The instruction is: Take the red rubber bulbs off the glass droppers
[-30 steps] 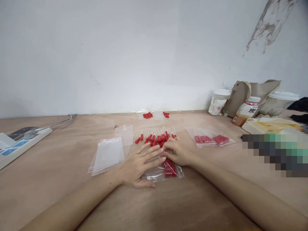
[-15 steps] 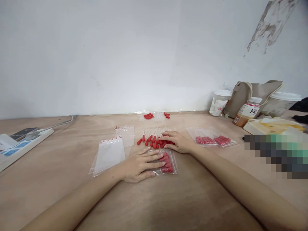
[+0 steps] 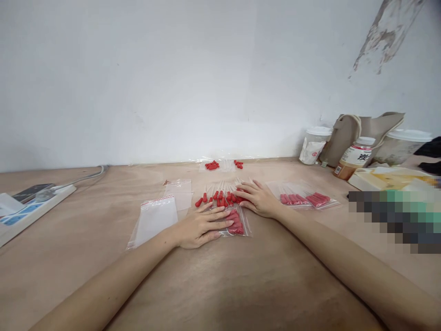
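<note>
My left hand (image 3: pixel 200 227) lies flat, fingers apart, over a clear zip bag (image 3: pixel 246 230) that holds several red rubber bulbs. Just behind that bag is a loose row of droppers (image 3: pixel 221 198), their red bulbs toward me and thin clear tubes pointing away. My right hand (image 3: pixel 260 198) rests with stretched fingers on the right end of this row, hiding some of the droppers. Neither hand grips anything. To the right lie filled clear bags (image 3: pixel 296 199) of red-bulbed droppers. White bags (image 3: pixel 159 218) with red zip lines are left of my left hand.
Against the wall lies another clear bag (image 3: pixel 220 165) with red-bulbed droppers. At the right stand a cup (image 3: pixel 314 145), a drink bottle (image 3: pixel 354 158), a grey bag (image 3: pixel 344 138) and a pale yellow box (image 3: pixel 367 181). A power strip (image 3: pixel 34 209) with cables is at the left.
My left hand and the zip bag under it have slid slightly away from me, up against the dropper row. My right hand has shifted a little to the right and away.
</note>
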The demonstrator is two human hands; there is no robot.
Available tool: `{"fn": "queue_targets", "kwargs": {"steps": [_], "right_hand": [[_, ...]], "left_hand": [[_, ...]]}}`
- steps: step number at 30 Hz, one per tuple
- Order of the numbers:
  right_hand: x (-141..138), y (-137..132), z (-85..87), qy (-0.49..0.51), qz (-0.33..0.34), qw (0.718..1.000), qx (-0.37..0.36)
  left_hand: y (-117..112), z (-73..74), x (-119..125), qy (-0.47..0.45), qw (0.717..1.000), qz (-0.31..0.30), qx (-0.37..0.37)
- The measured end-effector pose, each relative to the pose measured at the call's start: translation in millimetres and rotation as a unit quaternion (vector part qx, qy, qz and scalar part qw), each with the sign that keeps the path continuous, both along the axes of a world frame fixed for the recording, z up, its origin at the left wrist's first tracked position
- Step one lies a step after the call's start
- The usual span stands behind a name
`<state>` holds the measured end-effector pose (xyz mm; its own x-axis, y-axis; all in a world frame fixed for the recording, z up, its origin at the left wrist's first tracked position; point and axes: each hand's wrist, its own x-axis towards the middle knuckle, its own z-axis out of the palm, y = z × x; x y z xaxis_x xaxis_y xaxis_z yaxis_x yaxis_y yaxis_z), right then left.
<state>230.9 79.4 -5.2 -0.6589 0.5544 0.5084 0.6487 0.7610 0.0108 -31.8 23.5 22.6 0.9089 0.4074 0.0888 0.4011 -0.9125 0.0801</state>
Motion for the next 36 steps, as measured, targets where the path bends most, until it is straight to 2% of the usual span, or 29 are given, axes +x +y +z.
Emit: {"fn": "queue_targets", "kwargs": {"steps": [3, 8, 11, 15, 19, 22, 27, 31, 36], "right_hand": [[0, -26, 3.9, 0.061, -0.018, 0.998, 0.011], [-3, -63, 0.6, 0.14, -0.123, 0.978, -0.093], [-10, -69, -4.6, 0.167, -0.165, 0.958, -0.162], [-20, -69, -9.0, 0.205, -0.152, 0.947, -0.197], [-24, -76, -5.3, 0.202, -0.168, 0.933, -0.247], [-26, -81, 0.0, 0.195, -0.18, 0.917, -0.297], [-30, -80, 1.2, 0.219, -0.201, 0.899, -0.323], [-32, -77, -2.8, 0.236, -0.2, 0.893, -0.326], [-33, -77, -3.9, 0.243, -0.175, 0.901, -0.315]], "left_hand": [[-7, 0.3, -2, 0.006, 1.0, -0.003, -0.013], [-19, -0.2, -4, -0.006, 0.998, -0.003, -0.054], [-23, -0.5, -3, -0.005, 0.998, 0.008, -0.055], [-24, -0.6, -2, -0.007, 0.998, 0.016, -0.055], [-23, -2.8, -1, -0.029, 0.998, 0.013, -0.053], [-22, -7.4, 4, -0.084, 0.995, 0.04, -0.045], [-11, -14.4, 24, -0.203, 0.975, 0.083, 0.023], [-1, -15.3, 38, -0.202, 0.971, 0.072, 0.101], [3, -14.9, 41, -0.157, 0.965, 0.077, 0.195]]}}
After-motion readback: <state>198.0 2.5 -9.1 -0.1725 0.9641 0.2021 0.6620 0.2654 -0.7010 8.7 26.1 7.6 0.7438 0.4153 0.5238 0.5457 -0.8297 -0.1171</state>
